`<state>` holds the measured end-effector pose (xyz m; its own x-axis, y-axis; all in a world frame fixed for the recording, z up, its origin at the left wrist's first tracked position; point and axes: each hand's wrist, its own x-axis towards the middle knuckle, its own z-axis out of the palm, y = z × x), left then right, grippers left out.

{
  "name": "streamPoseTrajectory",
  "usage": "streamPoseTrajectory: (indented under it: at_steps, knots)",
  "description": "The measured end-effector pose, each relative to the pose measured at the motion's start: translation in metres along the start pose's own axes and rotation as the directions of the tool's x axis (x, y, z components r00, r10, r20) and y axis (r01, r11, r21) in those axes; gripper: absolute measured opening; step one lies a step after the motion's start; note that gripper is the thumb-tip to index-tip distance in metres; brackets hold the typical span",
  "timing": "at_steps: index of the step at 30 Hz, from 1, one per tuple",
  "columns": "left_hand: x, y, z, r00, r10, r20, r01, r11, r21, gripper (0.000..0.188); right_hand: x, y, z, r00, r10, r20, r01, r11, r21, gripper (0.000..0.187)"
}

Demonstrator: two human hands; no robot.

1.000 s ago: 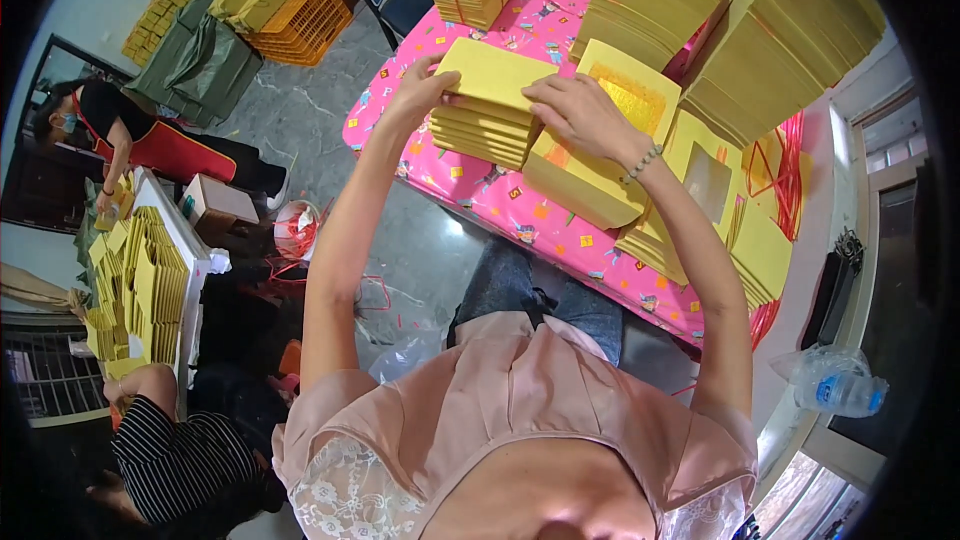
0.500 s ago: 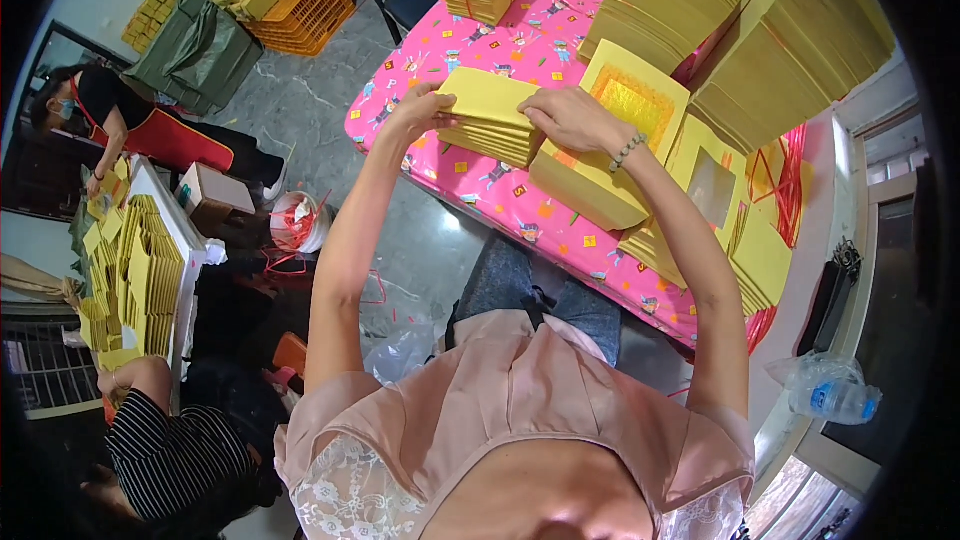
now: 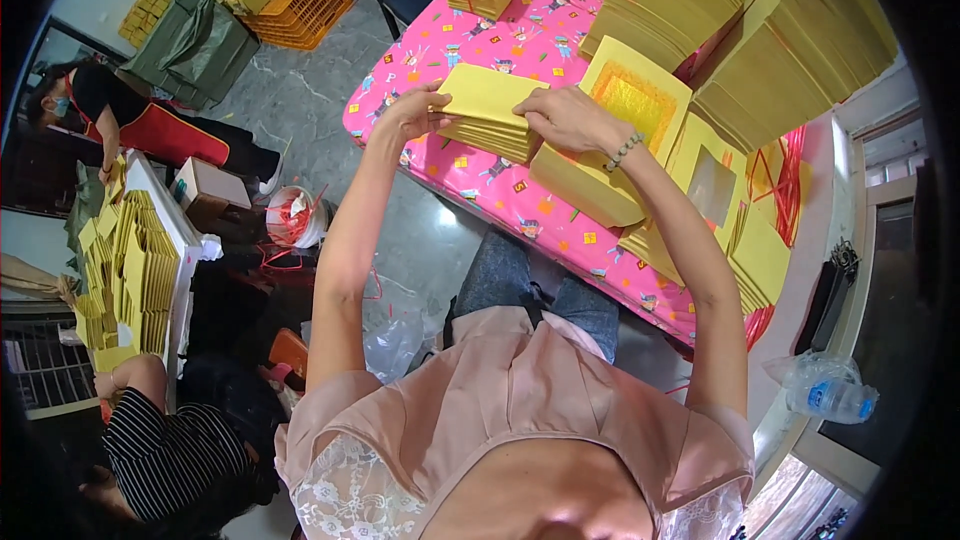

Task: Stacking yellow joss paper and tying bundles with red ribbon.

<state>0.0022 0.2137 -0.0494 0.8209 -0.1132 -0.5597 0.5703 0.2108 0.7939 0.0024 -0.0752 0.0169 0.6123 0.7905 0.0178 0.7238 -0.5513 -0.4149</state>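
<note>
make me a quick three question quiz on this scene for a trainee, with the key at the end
1. True or false: the right hand has a beaded bracelet at its wrist.
2. Multiple choice: what is the main colour of the tablecloth?
A) grey
B) pink
C) green
3. Short answer: what are the left hand and the right hand both touching?

Key:
1. True
2. B
3. The same yellow paper stack, the left hand at its left end, the right hand at its right end
</note>
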Motion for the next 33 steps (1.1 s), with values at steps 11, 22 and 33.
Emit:
streamPoseTrajectory:
  at_steps: [11,22,33]
  knots:
    - [-0.017,-0.015,0.042,0.872,0.439,-0.215,-0.220,0.745,0.630,0.053,0.005,0.012,0.018,0.991,0.019,0.136,-0.010,0.998,-0.063,0.042]
    - [-0.014,-0.043,0.088,0.639,0.713,0.289,-0.425,0.014,0.905,0.040,-0.001,0.011,0.017,0.999,0.008,0.037,-0.008,1.000,-0.007,0.043]
    - [-0.002,-0.079,0.080,0.589,0.741,0.323,-0.279,-0.188,0.942,0.051,-0.102,-0.018,-0.033,0.945,0.048,-0.323,-0.013,0.994,0.111,0.025]
